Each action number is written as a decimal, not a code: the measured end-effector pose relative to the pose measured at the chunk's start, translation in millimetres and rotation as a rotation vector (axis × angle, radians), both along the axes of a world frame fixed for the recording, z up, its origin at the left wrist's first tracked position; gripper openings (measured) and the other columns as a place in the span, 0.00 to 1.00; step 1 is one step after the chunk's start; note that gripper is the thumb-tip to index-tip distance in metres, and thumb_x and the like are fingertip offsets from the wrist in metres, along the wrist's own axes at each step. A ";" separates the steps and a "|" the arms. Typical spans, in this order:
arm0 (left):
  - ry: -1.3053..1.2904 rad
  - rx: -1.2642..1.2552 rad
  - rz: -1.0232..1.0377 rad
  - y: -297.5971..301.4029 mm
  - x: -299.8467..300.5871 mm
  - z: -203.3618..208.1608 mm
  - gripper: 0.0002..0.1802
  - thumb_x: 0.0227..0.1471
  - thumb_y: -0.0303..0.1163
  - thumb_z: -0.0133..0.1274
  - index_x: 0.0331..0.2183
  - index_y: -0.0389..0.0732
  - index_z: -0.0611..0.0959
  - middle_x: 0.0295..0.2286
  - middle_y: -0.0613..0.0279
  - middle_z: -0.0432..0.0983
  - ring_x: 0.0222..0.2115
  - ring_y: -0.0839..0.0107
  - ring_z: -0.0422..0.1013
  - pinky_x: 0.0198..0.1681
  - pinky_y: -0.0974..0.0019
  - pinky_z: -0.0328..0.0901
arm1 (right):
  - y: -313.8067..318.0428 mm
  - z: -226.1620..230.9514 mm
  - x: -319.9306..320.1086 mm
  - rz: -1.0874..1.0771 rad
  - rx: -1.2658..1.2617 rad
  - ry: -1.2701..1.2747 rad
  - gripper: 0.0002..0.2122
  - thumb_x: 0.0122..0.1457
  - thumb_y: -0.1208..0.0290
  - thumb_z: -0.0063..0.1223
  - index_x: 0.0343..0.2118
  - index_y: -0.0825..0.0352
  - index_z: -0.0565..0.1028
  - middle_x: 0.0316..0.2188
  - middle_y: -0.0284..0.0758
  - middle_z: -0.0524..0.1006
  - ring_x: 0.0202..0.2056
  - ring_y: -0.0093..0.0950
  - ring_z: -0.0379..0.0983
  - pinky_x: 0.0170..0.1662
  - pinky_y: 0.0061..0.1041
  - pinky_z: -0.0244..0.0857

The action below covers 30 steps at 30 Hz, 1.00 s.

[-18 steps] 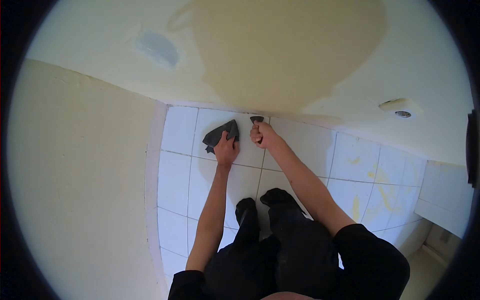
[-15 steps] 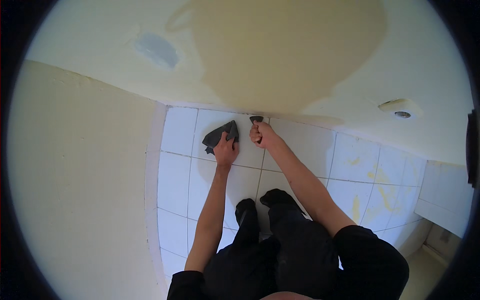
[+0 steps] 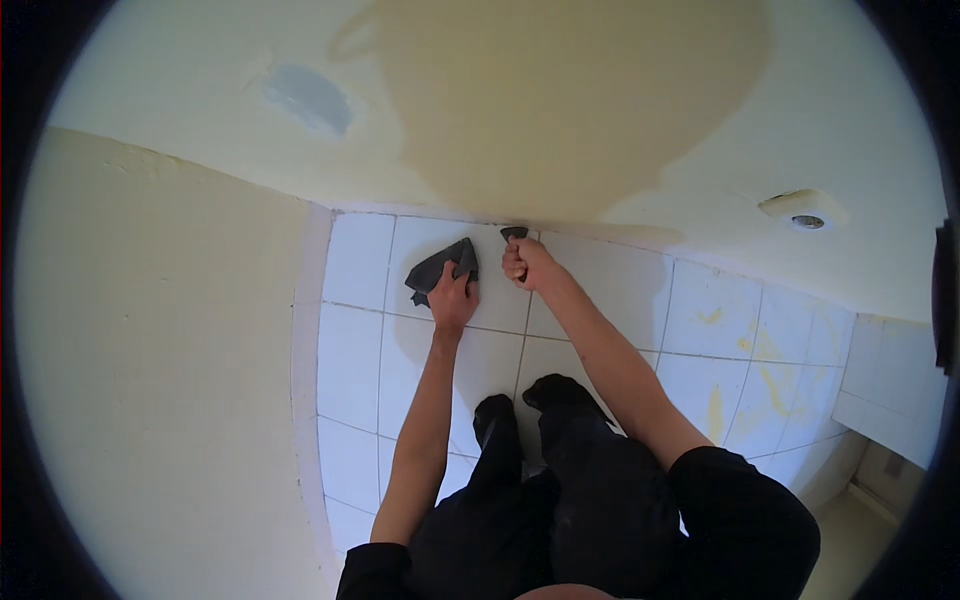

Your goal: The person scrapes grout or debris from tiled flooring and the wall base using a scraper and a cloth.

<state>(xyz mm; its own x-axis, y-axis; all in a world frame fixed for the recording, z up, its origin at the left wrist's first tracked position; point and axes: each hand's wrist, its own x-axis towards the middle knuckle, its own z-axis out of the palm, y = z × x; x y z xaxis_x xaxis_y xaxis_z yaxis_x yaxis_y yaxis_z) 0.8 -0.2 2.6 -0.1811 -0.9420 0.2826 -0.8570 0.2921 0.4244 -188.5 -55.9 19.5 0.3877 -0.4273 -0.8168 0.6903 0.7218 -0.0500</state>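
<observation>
My left hand (image 3: 453, 297) grips a crumpled dark grey cloth (image 3: 428, 273) against the white floor tiles (image 3: 486, 350). To its right, my right hand (image 3: 530, 264) is closed in a fist round the handle of a scraper with a dark, flared blade (image 3: 514, 233). The blade points at the foot of the far wall, where wall and tiles meet. Most of the handle is hidden by my fingers, and whether the edge touches the wall I cannot tell.
The far wall (image 3: 600, 120) has a large tan patch and a grey patch (image 3: 308, 98). A round metal fitting (image 3: 808, 222) sits low on it. A side wall (image 3: 180, 330) rises at left. Yellow smears (image 3: 770, 385) mark tiles at right. My feet (image 3: 553, 392) stand close behind my hands.
The whole view has shifted very slightly. Both hands keep practically the same places, each with its hold on the cloth and the scraper unchanged.
</observation>
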 end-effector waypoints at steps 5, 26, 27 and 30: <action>-0.022 0.024 0.018 0.4 -1.1 1.3 0.12 0.37 0.28 0.56 0.31 0.40 0.83 0.39 0.52 0.73 0.32 0.54 0.74 0.31 0.56 0.72 | 9.4 -5.1 -6.2 0.040 -0.017 -0.059 0.19 0.67 0.59 0.37 0.17 0.55 0.57 0.09 0.22 0.51 0.09 0.17 0.44 0.10 0.20 0.37; -0.030 -0.049 -0.002 -0.6 -0.2 1.6 0.10 0.37 0.28 0.56 0.29 0.40 0.83 0.39 0.54 0.73 0.28 0.56 0.74 0.27 0.55 0.71 | 11.8 0.1 3.6 0.077 -0.066 0.057 0.19 0.67 0.56 0.38 0.18 0.56 0.58 0.10 0.22 0.49 0.08 0.17 0.43 0.10 0.21 0.37; -0.026 -0.054 -0.002 -0.6 -2.9 2.0 0.10 0.37 0.28 0.56 0.29 0.40 0.83 0.39 0.54 0.73 0.28 0.56 0.74 0.27 0.55 0.71 | 6.8 -0.1 4.2 0.077 -0.070 0.061 0.19 0.67 0.56 0.38 0.18 0.56 0.58 0.10 0.22 0.49 0.08 0.17 0.43 0.10 0.21 0.37; 0.019 -0.016 0.026 -1.6 -5.3 0.8 0.09 0.37 0.27 0.56 0.27 0.40 0.82 0.38 0.53 0.73 0.28 0.55 0.74 0.28 0.54 0.71 | -1.7 1.0 11.4 -0.007 0.024 0.005 0.19 0.67 0.56 0.38 0.18 0.55 0.58 0.10 0.22 0.50 0.08 0.17 0.43 0.10 0.21 0.36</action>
<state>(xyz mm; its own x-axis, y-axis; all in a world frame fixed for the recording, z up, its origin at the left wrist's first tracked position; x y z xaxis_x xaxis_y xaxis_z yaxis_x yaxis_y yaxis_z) -4.5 -1.8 3.4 -0.1509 -0.9416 0.3009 -0.8563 0.2766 0.4361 -177.1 -57.6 20.5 0.3803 -0.4099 -0.8291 0.6950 0.7181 -0.0362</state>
